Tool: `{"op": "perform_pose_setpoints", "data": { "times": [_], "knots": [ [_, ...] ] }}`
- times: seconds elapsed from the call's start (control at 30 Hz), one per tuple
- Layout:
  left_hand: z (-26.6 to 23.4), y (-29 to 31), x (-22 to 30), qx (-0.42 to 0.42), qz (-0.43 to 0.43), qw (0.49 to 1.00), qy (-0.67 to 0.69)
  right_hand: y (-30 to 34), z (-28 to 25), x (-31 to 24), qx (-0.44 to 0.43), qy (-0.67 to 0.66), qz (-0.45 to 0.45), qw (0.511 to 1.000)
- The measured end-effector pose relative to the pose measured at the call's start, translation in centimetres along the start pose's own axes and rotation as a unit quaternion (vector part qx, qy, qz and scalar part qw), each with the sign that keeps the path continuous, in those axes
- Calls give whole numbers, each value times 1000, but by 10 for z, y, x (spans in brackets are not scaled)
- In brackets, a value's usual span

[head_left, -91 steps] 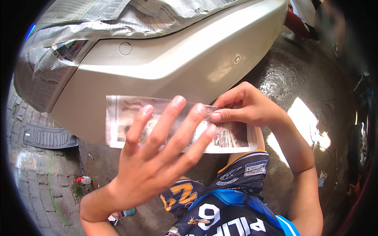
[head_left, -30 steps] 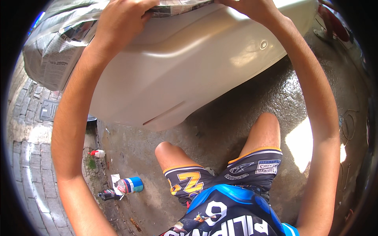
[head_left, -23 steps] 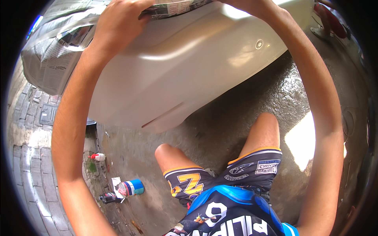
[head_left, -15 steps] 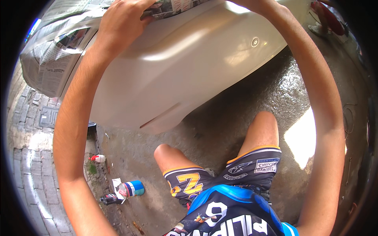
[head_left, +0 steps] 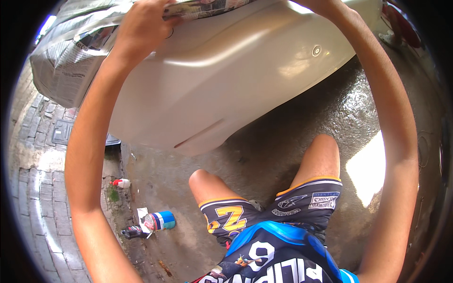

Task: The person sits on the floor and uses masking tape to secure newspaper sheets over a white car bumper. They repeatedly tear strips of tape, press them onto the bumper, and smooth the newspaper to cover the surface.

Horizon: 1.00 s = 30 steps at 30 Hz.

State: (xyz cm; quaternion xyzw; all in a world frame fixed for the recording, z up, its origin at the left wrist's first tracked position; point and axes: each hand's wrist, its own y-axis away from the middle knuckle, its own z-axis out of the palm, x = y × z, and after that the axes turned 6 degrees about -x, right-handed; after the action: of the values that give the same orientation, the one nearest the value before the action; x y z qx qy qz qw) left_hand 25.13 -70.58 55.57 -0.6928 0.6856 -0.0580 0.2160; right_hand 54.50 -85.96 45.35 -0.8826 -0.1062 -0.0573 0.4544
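A glossy beige car bumper (head_left: pixel 203 89) fills the upper middle, with newspaper (head_left: pixel 207 8) along its top edge. More newspaper sheeting (head_left: pixel 63 70) covers the part at the left. My left hand (head_left: pixel 144 30) is at the newspaper's lower edge, fingers bent against it and thumb just below, by the painted surface. Motion blurs the fingertips a little. My right hand (head_left: pixel 321 4) reaches over the bumper at the top of the picture; its fingers are cut off by the frame, so anything in them is hidden.
Wet concrete floor (head_left: pixel 302 115) lies under the bumper and around my bent knees. At lower left stand a blue-and-white can (head_left: pixel 163 220) and a dark bottle-like item (head_left: pixel 133 231). A small red-and-white bottle (head_left: pixel 121 183) lies near the brick paving (head_left: pixel 35 198).
My left hand has shifted slightly leftward against the newspaper's edge. The bumper sits a little farther right and higher in the view. My right arm has moved slightly right.
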Motion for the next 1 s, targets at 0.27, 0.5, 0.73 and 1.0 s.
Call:
{"op": "perform_pose_setpoints", "data": {
  "times": [0.27, 0.5, 0.73, 1.0],
  "knots": [
    [4, 5, -18, 21, 182, 974, -134, -2, -1, -2, 4, -4, -5, 1000],
    [-3, 2, -20, 0, 230, 965, -125, 0, 0, 1, 31, 45, -37, 998],
    [-2, 7, -17, -32, 170, 970, -169, 4, 2, 2, 37, 14, -3, 999],
    [7, 1, -22, -17, 121, 981, -150, 6, -7, -10, -12, 14, 45, 999]
  ]
}}
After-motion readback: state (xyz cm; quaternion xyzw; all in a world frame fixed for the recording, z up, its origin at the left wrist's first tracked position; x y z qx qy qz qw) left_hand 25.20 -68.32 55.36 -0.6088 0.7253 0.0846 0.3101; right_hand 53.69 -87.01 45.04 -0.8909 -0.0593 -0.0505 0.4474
